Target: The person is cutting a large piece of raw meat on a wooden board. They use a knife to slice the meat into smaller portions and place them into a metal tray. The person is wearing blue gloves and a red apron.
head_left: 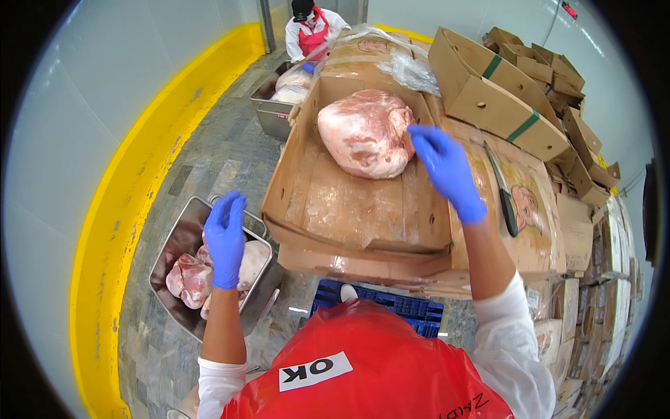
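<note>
A large raw cut of meat, pink with pale fat, lies in a shallow open cardboard box ahead of me. My right hand, in a blue glove, is at the right edge of this cut with its fingers stretched out. The fingertips seem to touch it, without a grip around it. Over a metal tub at the left hangs my left hand, also blue-gloved, with fingers extended and nothing in them. Several meat pieces lie in that tub, partly hidden by the hand.
A knife with a black handle lies on cardboard to the right of the box. Empty cartons are piled at the far right. A co-worker stands at the back beside another metal tub. A blue pallet shows below the boxes.
</note>
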{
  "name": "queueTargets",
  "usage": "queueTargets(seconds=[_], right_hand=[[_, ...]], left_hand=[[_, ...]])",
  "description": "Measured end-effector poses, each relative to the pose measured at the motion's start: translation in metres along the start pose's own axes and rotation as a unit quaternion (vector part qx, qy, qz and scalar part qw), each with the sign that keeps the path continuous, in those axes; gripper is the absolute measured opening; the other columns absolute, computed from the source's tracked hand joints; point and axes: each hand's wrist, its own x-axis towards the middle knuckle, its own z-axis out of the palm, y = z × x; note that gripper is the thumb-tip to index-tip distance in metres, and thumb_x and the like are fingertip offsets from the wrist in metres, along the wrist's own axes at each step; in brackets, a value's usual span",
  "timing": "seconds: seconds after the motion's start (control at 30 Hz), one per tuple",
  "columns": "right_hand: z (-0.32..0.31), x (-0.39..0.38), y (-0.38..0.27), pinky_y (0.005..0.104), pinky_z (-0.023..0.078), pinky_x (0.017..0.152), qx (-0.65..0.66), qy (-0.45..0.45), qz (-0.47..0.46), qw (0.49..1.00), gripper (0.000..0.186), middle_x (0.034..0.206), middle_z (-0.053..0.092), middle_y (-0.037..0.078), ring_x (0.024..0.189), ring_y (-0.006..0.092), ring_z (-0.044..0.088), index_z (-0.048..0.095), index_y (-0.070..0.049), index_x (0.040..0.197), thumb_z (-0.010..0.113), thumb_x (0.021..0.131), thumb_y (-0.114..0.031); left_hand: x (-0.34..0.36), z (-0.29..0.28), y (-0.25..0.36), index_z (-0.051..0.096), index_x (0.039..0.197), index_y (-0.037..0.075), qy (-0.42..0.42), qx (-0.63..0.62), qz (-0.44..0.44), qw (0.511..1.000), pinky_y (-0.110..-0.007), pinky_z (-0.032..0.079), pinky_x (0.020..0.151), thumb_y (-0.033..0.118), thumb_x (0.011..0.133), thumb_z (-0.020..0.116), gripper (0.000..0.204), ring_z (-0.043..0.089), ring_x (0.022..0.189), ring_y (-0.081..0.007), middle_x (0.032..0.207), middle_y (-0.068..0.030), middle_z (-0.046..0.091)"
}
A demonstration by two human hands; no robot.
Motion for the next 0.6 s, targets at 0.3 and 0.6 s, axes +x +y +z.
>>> queueTargets(seconds=[0.3,0.6], right_hand=[[0.053,0.221,0.31,0.0423,0.047,0.102,-0.116,0.027,0.254,0.96,0.078,0.119,0.067,0.032,0.116,0.0391,0.065,0.064,0.015,0.119,0.045,0.1,-0.057],[0.059,0.23,0.309,0.0377,0.039,0.113,0.236,-0.095,0.399,0.881,0.074,0.141,0.061,0.016,0.128,0.0274,0.058,0.058,0.002,0.14,0.045,0.101,-0.059]], left_hand=[[0.095,0.212,0.057,0.053,0.141,0.001,-0.155,-0.052,-0.267,0.95,-0.041,0.05,0.1,0.046,0.101,0.061,0.061,0.059,0.124,-0.0262,0.14,-0.0167,0.057],[0.148,0.274,-0.099,0.051,0.145,0.011,-0.06,-0.11,-0.459,0.879,-0.046,0.048,0.101,0.076,0.099,0.033,0.081,0.061,0.117,-0.0292,0.135,-0.0121,0.06]])
